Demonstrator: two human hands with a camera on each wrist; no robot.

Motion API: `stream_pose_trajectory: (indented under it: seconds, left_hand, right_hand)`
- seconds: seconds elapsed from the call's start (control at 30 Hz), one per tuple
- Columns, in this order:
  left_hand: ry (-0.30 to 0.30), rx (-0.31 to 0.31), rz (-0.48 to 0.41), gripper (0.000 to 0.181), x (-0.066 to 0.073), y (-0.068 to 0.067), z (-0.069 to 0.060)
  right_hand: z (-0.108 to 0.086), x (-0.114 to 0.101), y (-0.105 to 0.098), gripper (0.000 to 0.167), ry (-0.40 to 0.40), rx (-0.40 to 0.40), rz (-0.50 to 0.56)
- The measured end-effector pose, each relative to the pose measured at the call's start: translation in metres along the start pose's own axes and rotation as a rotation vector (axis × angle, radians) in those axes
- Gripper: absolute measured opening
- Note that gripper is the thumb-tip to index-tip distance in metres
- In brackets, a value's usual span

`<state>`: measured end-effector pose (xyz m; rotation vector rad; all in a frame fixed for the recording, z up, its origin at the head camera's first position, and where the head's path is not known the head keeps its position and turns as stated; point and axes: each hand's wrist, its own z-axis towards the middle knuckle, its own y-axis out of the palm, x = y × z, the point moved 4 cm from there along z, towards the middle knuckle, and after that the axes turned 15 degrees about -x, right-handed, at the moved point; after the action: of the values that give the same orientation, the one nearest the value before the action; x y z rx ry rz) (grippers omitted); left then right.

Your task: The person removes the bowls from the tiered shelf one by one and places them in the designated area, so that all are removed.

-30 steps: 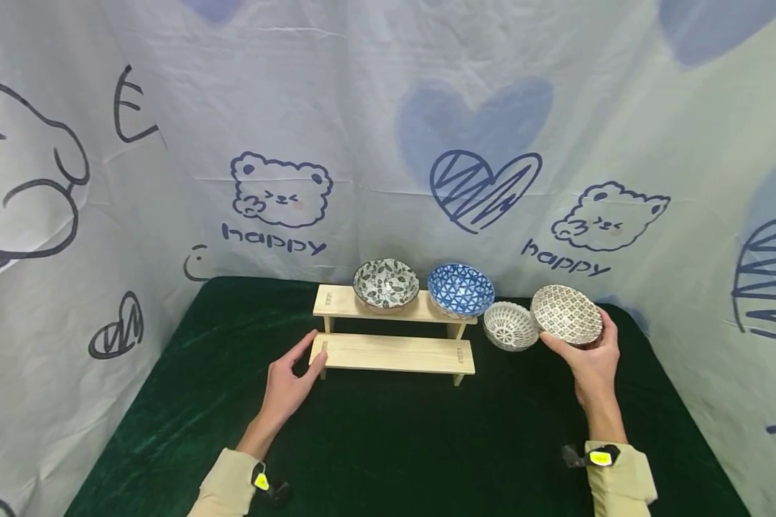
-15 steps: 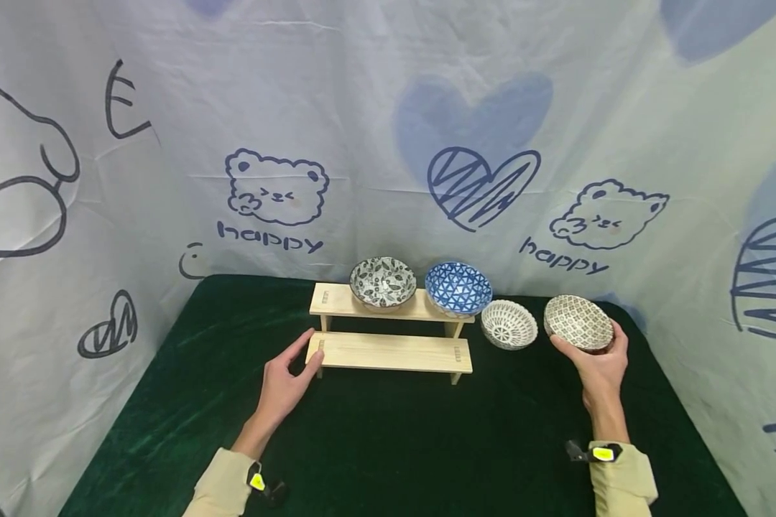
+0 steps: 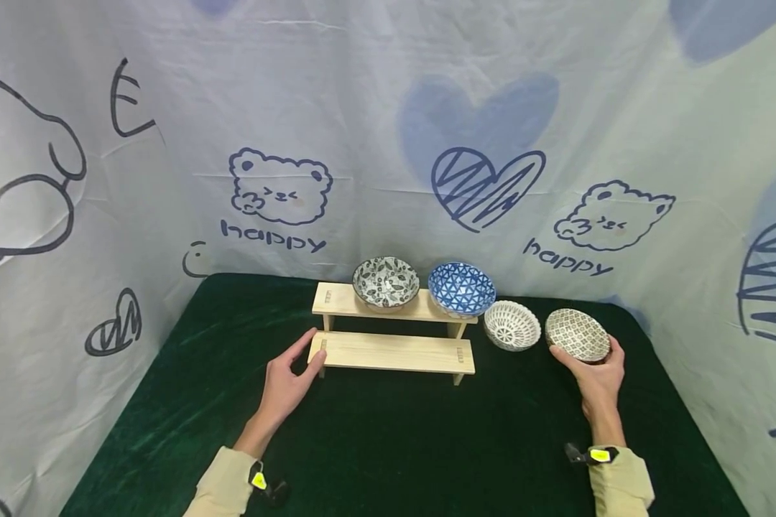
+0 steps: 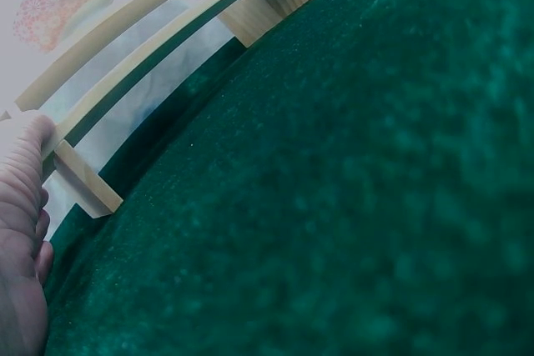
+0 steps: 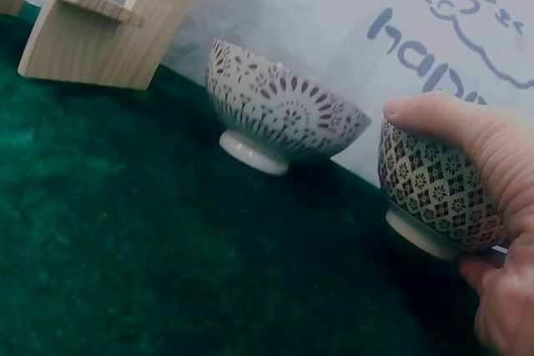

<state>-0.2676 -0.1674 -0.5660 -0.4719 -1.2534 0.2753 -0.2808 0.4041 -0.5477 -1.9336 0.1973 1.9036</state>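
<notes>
My right hand (image 3: pixel 601 384) grips a bowl with a brown lattice pattern (image 3: pixel 578 334), thumb at its rim, at the right of the table. In the right wrist view, this bowl (image 5: pixel 438 185) is upright and low over the cloth; whether its foot touches is unclear. Just left of it sits a white bowl with a dark petal pattern (image 3: pixel 512 326). My left hand (image 3: pixel 284 384) holds the left end of a two-step wooden stand (image 3: pixel 394 352), thumb on the lower board. On the upper step stand a black-and-white leaf bowl (image 3: pixel 386 283) and a blue triangle-patterned bowl (image 3: pixel 461 289).
Dark green velvet cloth (image 3: pixel 388 445) covers the table. A white curtain (image 3: pixel 362 108) with drawn hearts and bears hangs behind and along both sides. The stand's right end is close to the petal bowl.
My right hand has moved the lattice bowl right, away from the petal bowl, then lowered it nearer the cloth. My left hand stays at the stand's end.
</notes>
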Motion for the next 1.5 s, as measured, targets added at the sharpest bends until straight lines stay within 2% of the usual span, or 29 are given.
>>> stream_pose_trajectory:
  seconds: [0.23, 0.47, 0.7, 0.87, 1.1, 1.37, 1.5]
  left_hand:
    - [0.001, 0.004, 0.003, 0.054, 0.0017, 0.0009, 0.0009]
    - [-0.002, 0.002, -0.005, 0.054, 0.0022, 0.0003, 0.0013]
    - [-0.002, -0.006, -0.007, 0.054, 0.0015, 0.0003, 0.0]
    - [-0.016, -0.001, -0.006, 0.054, 0.0008, 0.0003, 0.0008]
    - [-0.028, -0.007, -0.001, 0.054, 0.0004, 0.0017, 0.0015]
    - [-0.026, -0.01, -0.003, 0.054, 0.0011, 0.0017, 0.0002]
    - [-0.025, -0.008, 0.002, 0.054, 0.002, 0.0012, -0.0007]
  right_hand:
    - [0.0023, 0.007, -0.0002, 0.113, -0.019, 0.032, -0.005]
    - [0.0022, 0.0062, 0.0009, 0.115, -0.012, 0.026, -0.051]
    - [0.0006, 0.0054, 0.0007, 0.111, -0.019, 0.017, 0.015]
    - [0.0042, 0.0043, 0.0032, 0.103, -0.07, -0.001, 0.086]
    - [0.0038, 0.0036, 0.0043, 0.098, -0.071, 0.019, 0.039]
    - [0.003, 0.0085, 0.0028, 0.097, -0.069, 0.023, 0.074]
    - [0.002, 0.0105, 0.0019, 0.099, -0.041, 0.031, 0.062]
